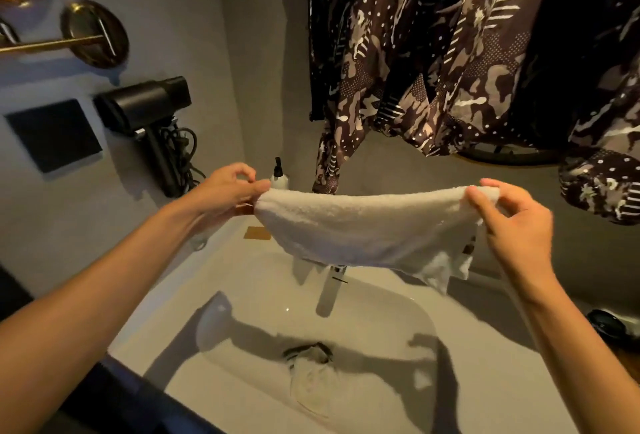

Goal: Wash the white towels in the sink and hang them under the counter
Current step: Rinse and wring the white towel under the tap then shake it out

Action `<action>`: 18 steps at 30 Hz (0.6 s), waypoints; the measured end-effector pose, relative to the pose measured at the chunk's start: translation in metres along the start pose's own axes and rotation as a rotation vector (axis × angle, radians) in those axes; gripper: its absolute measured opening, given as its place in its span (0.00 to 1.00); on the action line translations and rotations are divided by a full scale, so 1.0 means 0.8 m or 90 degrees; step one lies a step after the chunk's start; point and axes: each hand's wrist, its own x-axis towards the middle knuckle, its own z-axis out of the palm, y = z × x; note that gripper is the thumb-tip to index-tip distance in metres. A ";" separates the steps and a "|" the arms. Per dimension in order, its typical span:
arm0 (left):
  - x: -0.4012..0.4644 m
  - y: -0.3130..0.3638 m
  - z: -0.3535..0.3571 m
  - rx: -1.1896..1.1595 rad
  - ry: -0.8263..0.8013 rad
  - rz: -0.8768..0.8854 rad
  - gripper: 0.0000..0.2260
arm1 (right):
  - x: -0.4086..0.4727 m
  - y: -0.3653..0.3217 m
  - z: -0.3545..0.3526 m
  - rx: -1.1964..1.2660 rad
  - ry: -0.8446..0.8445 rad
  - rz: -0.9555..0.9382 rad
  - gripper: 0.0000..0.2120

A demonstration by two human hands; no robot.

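1. Sink (242,295): white basin set in the tabletop, below both hands. The drain sits at its middle with something pale and crumpled lying on it, possibly a second cloth; too dim to tell.

2. Patterned garment (433,52): dark camouflage-print fabric hanging behind the basin, apart from the work.

3. White towel (363,222): held in the air above the basin, clear of the tabletop. Its long axis runs left to right, straight across between the two hands, sagging a little in the middle. The top edge is taut; a ragged lower corner droops toward the right. It hangs in front of the faucet (329,291), hiding the upper part of it.

4. Hair dryer (149,111): black, mounted on the left wall, well apart.

5. Right hand (516,225): fingers pinched closed on the towel's right top corner, nearer the camera than the other.

6. Left hand (228,187): thumb and forefinger pinched closed on the towel's left top corner, reaching further out.

7. Soap dispenser (278,175): small pump bottle just beyond the left hand.

8. Judgement: each hand has its own end, so lowering toward the faucet, or folding to hang, depends on keeping this span level; the place under the tabletop is out of view.
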 end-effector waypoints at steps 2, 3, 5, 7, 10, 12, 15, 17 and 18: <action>-0.006 0.004 0.001 -0.015 -0.093 0.041 0.19 | 0.009 0.003 -0.006 0.079 0.006 0.032 0.06; -0.010 0.005 0.004 0.028 -0.126 0.050 0.26 | 0.011 0.003 -0.009 0.080 0.014 0.035 0.07; -0.017 0.007 0.020 0.212 -0.148 0.072 0.30 | 0.011 0.001 -0.014 0.057 0.011 0.018 0.08; -0.022 0.004 0.040 0.459 -0.116 0.145 0.22 | 0.007 0.000 -0.020 0.052 -0.014 0.009 0.09; -0.032 0.008 0.065 0.549 0.006 0.274 0.09 | -0.005 0.003 -0.036 0.034 -0.029 0.009 0.12; -0.037 0.018 0.067 0.514 0.021 0.269 0.06 | -0.016 0.004 -0.047 0.033 0.001 0.038 0.13; -0.050 0.035 0.064 0.428 0.000 0.238 0.03 | -0.036 0.000 -0.062 0.043 0.080 0.098 0.14; -0.068 0.049 0.074 0.200 -0.026 0.222 0.05 | -0.049 -0.007 -0.070 0.068 0.099 0.154 0.14; -0.077 0.058 0.084 0.089 -0.035 0.212 0.05 | -0.055 -0.010 -0.073 0.077 0.089 0.182 0.15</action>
